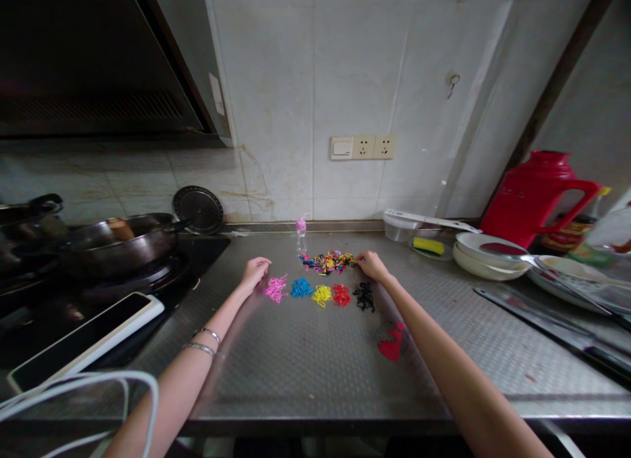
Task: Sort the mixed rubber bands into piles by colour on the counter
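Observation:
My left hand (256,272) rests on the steel counter just left of a pile of pink rubber bands (275,288). Its fingers are curled together; whatever they hold, if anything, is too small to see. At the right end of a mixed heap of coloured rubber bands (327,262), my right hand (372,265) has its fingertips pinched, with their contents hidden. In a row between my arms lie small blue (301,288), yellow (322,295), red (341,294) and black (363,296) rubber band piles. Behind the heap stands a small clear bottle with a pink top (301,233).
A stove with a steel pan (118,248) and a white-edged device (86,340) are on the left. To the right are a yellow sponge (428,246), stacked bowls (488,255), a knife (542,323) and a red thermos (530,198). A red heart-shaped piece (391,343) lies by my right forearm.

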`<state>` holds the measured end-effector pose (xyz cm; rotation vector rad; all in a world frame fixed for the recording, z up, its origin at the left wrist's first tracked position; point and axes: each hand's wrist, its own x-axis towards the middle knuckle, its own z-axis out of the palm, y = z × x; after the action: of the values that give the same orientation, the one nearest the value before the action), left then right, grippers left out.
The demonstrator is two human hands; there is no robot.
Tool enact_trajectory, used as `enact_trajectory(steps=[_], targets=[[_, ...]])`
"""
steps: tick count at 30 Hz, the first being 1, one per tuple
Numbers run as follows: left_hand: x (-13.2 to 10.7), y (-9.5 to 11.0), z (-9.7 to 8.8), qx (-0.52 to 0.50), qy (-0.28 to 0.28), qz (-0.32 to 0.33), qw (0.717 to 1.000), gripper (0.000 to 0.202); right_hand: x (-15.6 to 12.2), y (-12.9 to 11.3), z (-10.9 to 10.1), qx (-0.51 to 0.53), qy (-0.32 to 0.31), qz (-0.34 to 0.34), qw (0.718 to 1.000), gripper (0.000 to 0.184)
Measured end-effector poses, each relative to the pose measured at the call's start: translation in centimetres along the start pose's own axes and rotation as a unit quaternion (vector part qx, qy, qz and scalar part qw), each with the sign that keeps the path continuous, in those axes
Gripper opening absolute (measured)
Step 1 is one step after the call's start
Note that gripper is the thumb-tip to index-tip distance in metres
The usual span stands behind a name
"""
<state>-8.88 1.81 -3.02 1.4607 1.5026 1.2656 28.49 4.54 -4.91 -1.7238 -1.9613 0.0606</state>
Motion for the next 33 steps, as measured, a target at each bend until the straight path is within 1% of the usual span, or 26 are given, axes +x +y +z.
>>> enact_trajectory(steps=[5, 10, 13, 18, 20, 26, 30, 33], targets=[[-0.1, 0.1, 0.1, 0.001, 0.004, 0.014, 1.0, 0.015, -0.1, -0.4, -0.3, -0.014, 0.02, -0.018, 1.0, 0.019], [-0.2, 0.3, 0.2, 0.008, 0.01, 0.012, 1.0, 0.016, -0.3, -1.0, -0.8, 0.039, 0.026, -0.019, 0.999, 0.02], [-0.2, 0.3, 0.2, 0.012, 0.01, 0.012, 1.0, 0.016, -0.5, -2.1, -1.3, 0.08, 0.027, -0.028, 0.996, 0.018], [0.1, -0.2, 0.1, 0.011, 0.012, 0.02, 1.0, 0.016, -1.3, -4.7, -2.0, 0.153, 0.011, -0.069, 0.986, 0.016], [0.2, -0.5, 0.2, 0.012, 0.014, 0.022, 1.0, 0.016, -1.7, -5.8, -2.0, 0.178, -0.01, -0.089, 0.98, 0.017], [0.7, -1.2, 0.2, 0.017, 0.011, 0.033, 0.999, 0.016, -2.9, -8.7, -1.8, 0.23, -0.103, -0.151, 0.956, 0.017], [0.9, -1.5, 0.2, 0.019, 0.009, 0.041, 0.999, 0.016, -3.8, -9.8, -1.8, 0.252, -0.171, -0.184, 0.935, 0.023], [1.0, -1.6, 0.2, 0.018, 0.007, 0.045, 0.999, 0.016, -4.3, -10.2, -1.9, 0.26, -0.199, -0.193, 0.925, 0.028]])
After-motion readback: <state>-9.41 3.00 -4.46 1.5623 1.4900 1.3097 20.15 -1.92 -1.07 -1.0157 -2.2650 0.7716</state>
